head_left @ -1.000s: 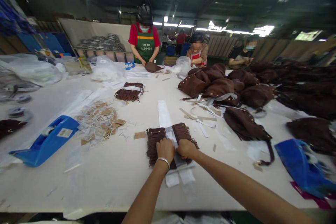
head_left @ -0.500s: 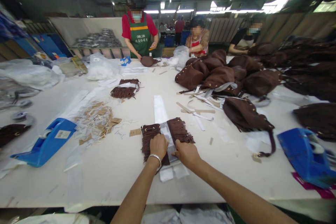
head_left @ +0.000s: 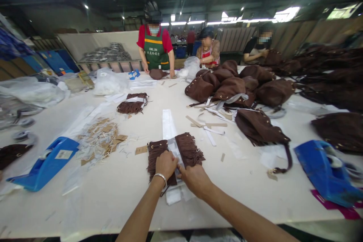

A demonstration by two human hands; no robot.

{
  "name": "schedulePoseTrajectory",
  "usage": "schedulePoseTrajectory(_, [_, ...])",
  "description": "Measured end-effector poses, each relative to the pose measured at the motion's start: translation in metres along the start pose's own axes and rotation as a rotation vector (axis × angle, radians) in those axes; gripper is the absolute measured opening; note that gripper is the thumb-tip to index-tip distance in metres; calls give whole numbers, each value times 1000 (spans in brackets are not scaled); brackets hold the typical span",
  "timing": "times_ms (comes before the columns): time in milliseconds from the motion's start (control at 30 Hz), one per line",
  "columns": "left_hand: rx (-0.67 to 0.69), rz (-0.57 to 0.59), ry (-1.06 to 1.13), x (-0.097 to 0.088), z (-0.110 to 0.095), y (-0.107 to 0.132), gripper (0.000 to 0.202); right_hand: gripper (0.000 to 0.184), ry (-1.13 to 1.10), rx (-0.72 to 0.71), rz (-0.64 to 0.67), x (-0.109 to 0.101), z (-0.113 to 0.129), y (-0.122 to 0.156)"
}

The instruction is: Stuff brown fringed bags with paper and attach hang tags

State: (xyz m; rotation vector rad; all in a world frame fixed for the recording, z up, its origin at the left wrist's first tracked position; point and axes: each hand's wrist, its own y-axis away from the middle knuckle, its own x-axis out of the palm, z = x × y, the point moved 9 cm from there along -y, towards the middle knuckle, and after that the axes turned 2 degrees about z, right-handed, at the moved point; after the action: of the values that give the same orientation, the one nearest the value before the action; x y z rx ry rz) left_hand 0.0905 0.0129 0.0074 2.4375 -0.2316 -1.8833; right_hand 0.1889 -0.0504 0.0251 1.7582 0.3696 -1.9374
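A brown fringed piece (head_left: 189, 149) lies on the white table (head_left: 119, 193) right in front of me, with a white strip (head_left: 168, 124) running across its middle toward the far side. My left hand (head_left: 165, 165), with a silver bracelet at the wrist, rests closed on the left half of the fringe. My right hand (head_left: 195, 177) presses down beside it on the white strip at the near edge, fingers curled and pinched. White paper pieces (head_left: 173, 195) stick out under both hands.
A blue tape dispenser (head_left: 44, 164) sits at the left, another (head_left: 326, 172) at the right. Paper tags (head_left: 100, 138) lie scattered left of centre. A second fringed piece (head_left: 132, 104) lies farther back. Brown bags (head_left: 232, 89) pile at the right. Three people work across the table.
Both hands have slid slightly toward me along the fringed piece, and my right hand has closed in toward the left one on the strip. The view has shifted a little.
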Motion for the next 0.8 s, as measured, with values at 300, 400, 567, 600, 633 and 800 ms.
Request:
schedulePoseTrajectory(300, [46, -79, 46, -7, -5, 21, 9, 33, -94, -47, 22, -9, -15, 46])
schedulePoseTrajectory(400, [47, -109, 75, -15, -9, 30, 12, 30, -121, 24, -125, -37, -32, 29])
schedulePoseTrajectory(567, [51, -330, 18, -41, -13, 20, 38, 45, -54, 50, -415, -55, -38, -42])
schedulePoseTrajectory(600, [66, -367, -28, -44, -13, 15, 42, 48, -40, 48, -422, -48, -38, -55])
schedulePoseTrajectory(633, [77, -382, -75, -43, -11, 9, 45, 51, -31, 50, -419, -40, -41, -66])
schedulePoseTrajectory(800, [30, -289, -177, -15, 12, -16, 56, 58, -32, 51, -341, 3, -57, -86])
